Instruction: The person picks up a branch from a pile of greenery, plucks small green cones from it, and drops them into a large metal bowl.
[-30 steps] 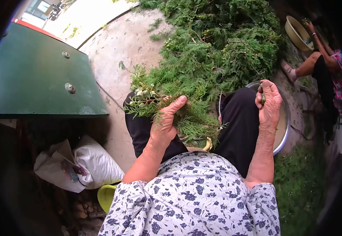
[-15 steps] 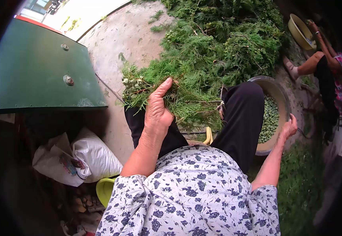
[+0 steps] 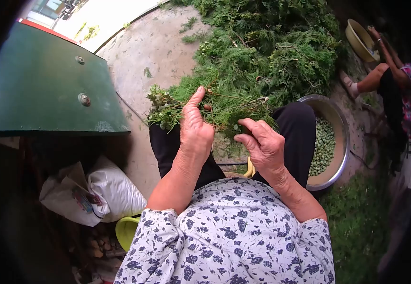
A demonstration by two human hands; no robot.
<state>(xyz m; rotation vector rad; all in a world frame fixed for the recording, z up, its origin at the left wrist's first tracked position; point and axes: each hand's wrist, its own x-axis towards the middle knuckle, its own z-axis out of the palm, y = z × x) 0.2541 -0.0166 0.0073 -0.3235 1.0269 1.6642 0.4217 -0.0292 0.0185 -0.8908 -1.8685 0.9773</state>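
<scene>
My left hand (image 3: 197,118) is closed around a leafy conifer branch (image 3: 229,106), thumb up, above my lap. Small pale green cones (image 3: 160,106) hang at the branch's left end. At the right part of the branch, my right hand (image 3: 263,144) makes a pinch, thumb and forefinger about a small green cone (image 3: 236,127) among the leaves. Beside my right knee stands a wide metal basin (image 3: 341,163) with many green cones (image 3: 325,146) in it.
A large heap of cut conifer branches (image 3: 281,52) lies ahead. At left are a green metal panel (image 3: 49,85), a white sack (image 3: 113,187) and a lime-green container (image 3: 126,232). Another person (image 3: 397,75) sits at far right with a yellowish basin (image 3: 359,42). Greenery (image 3: 357,222) lies behind the metal basin.
My right hand has come from the metal basin's rim to the branch, its fingers now pinching there. My left hand still holds the branch, turned slightly.
</scene>
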